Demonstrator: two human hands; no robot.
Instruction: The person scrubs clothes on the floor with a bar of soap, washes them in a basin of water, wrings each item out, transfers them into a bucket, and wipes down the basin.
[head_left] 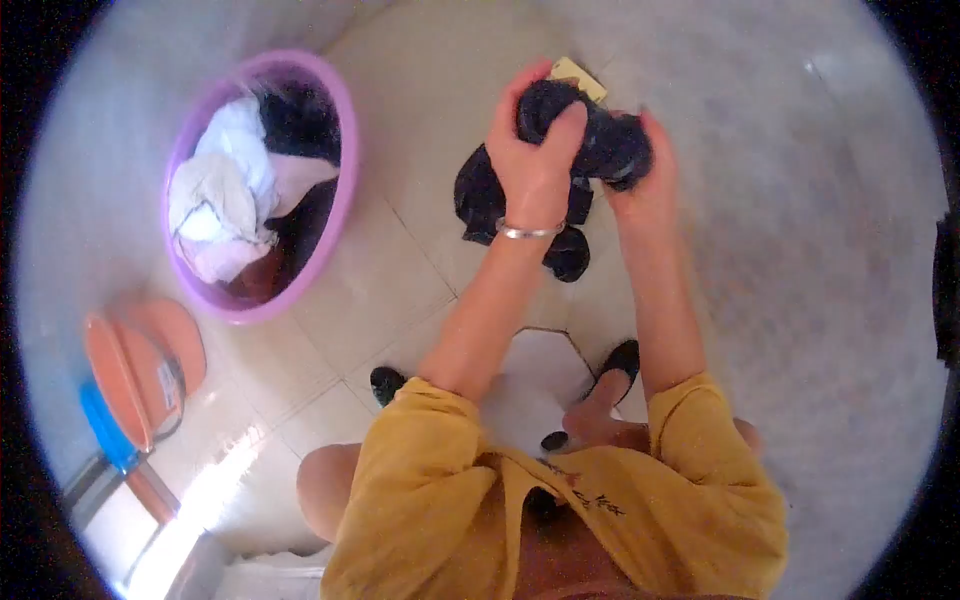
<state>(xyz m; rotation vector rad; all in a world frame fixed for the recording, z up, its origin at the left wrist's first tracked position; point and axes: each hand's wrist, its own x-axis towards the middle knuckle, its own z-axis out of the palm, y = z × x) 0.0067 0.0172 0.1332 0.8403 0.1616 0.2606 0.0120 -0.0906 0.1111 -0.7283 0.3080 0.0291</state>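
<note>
Dark cloth (605, 150) is held bunched up between both hands, above tiled floor (410, 290), ahead of the knees. By the left hand (530, 175), its left end is gripped: fingers curled round, thumb laid over the top. By the right hand (652, 185), the right end is cupped; its fingers are partly hidden, hand mostly closed. A bracelet (530, 231) is worn on the left wrist. More dark fabric (478, 192) is seen below the left hand; whether it is joined to the held piece can't be told. A yellow block (580, 78) is seen just past the hands. Pale and dark clothes (225, 190) are heaped in a purple basin (347, 190), off to the left.
</note>
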